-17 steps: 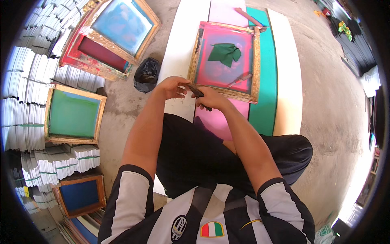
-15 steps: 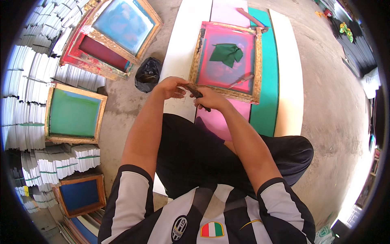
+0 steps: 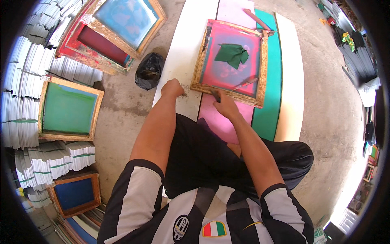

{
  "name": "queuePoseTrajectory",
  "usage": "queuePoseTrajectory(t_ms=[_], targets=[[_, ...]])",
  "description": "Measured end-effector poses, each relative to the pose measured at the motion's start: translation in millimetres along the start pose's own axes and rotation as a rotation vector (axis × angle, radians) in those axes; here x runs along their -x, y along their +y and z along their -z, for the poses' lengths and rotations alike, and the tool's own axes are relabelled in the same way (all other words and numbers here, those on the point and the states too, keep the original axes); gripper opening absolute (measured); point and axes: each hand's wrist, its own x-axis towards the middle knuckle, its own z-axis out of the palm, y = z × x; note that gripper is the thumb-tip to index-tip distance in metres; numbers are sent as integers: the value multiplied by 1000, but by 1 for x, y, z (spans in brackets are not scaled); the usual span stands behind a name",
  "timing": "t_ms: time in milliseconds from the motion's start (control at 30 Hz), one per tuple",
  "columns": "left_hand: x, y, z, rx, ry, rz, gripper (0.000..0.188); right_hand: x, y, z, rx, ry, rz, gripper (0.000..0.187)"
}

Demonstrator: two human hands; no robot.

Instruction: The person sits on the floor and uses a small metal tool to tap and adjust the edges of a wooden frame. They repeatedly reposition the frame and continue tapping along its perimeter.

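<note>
Head view: near the middle of the frame, the right hand (image 3: 226, 105) is closed around a dark tool (image 3: 215, 96) (mostly hidden by the fingers), just by the lower rail of a wooden frame (image 3: 263, 67). Left of it, the left hand (image 3: 172, 88) is curled into a fist over a white board (image 3: 178, 61); whether it grips anything, I cannot tell. The wooden frame sits at upper centre, across a pink board (image 3: 217, 120) and a green board (image 3: 267, 116). On its pink-stained mesh lie a dark green cloth (image 3: 232, 55) and, toward the lower right corner, a slim tool (image 3: 245, 83). A black plastic bag (image 3: 149, 71) stands left of the boards. Upper left are a blue screen (image 3: 126, 20) and a red-edged screen (image 3: 101, 44); at the left, a green screen (image 3: 67, 107).
</note>
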Motion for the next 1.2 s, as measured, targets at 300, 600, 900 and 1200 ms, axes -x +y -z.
queuePoseTrajectory(t_ms=[300, 600, 900, 1200], targets=[[52, 44, 7, -750, -94, -909, 26, -3, -6, 16, 198, 130, -296, 44], [-5, -10, -18, -873, -1, -1552, 56, -13, 24, 59, 191, 122, -336, 47], [-22, -74, -75, -750, 41, -1658, 80, -22, 40, 43, 217, 140, -395, 53], [-17, -78, -65, -584, 200, -1379, 84, -22, 39, 40, 191, 185, -386, 57]])
